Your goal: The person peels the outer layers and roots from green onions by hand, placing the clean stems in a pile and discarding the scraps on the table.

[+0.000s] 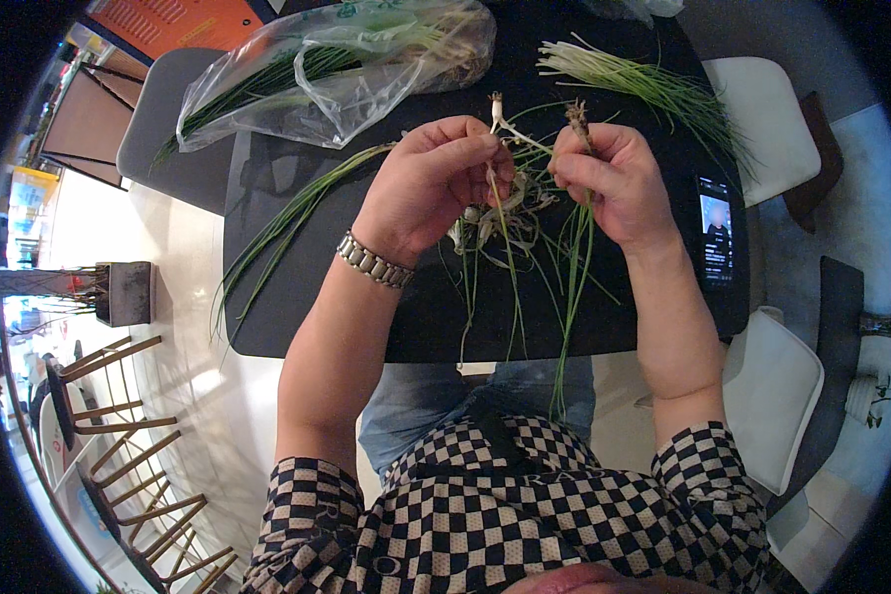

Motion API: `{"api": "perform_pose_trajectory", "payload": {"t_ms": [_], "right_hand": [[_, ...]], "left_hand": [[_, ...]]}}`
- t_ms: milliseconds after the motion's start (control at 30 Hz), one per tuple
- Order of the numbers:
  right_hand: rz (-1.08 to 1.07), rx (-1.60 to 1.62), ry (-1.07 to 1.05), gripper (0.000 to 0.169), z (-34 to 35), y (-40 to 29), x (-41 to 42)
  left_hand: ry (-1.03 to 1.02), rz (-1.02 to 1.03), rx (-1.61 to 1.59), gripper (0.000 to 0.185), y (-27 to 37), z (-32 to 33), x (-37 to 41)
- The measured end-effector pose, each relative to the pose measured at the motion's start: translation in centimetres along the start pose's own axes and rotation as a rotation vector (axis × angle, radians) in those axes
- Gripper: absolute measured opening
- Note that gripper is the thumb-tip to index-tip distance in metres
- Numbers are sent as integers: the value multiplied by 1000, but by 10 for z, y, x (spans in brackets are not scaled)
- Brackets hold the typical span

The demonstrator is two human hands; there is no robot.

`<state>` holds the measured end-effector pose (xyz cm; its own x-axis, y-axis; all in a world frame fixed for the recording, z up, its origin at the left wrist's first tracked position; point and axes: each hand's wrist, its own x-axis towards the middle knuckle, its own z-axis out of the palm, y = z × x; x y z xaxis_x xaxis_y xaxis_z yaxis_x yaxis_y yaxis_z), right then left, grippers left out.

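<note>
Above the dark table (416, 312), my left hand (442, 174) pinches a thin spring onion (497, 111) near its white bulb, roots upward. My right hand (609, 174) grips another spring onion with brown, soil-caked roots (578, 115); its long green leaves (579, 275) hang past the table's near edge. A pale stem stretches between the two hands. Under them lies a loose heap of peeled skins and trimmings (516, 223), partly hidden by my fingers. Left of my left hand, several long green leaves (297, 193) rest across the table.
A clear plastic bag (341, 111) of spring onions lies at the back left. Cleaned spring onions (624, 74) form a bundle at the back right. A lit phone (715, 230) sits by the right edge. Chairs (761, 126) (768, 401) flank the table's right side.
</note>
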<state>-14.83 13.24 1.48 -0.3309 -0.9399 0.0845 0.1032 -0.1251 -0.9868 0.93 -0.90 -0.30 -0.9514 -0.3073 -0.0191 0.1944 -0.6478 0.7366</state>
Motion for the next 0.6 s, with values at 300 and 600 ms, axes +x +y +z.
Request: {"api": "perform_pose_trajectory", "payload": {"t_ms": [300,600], "right_hand": [[-2,-132,-28,9,6,3,-1],[-26,-171,-56,11,9,0,-3]], "left_hand": [[251,272,402,27,-5,7,1],[450,490,1110,15,-5,17,-2]]}}
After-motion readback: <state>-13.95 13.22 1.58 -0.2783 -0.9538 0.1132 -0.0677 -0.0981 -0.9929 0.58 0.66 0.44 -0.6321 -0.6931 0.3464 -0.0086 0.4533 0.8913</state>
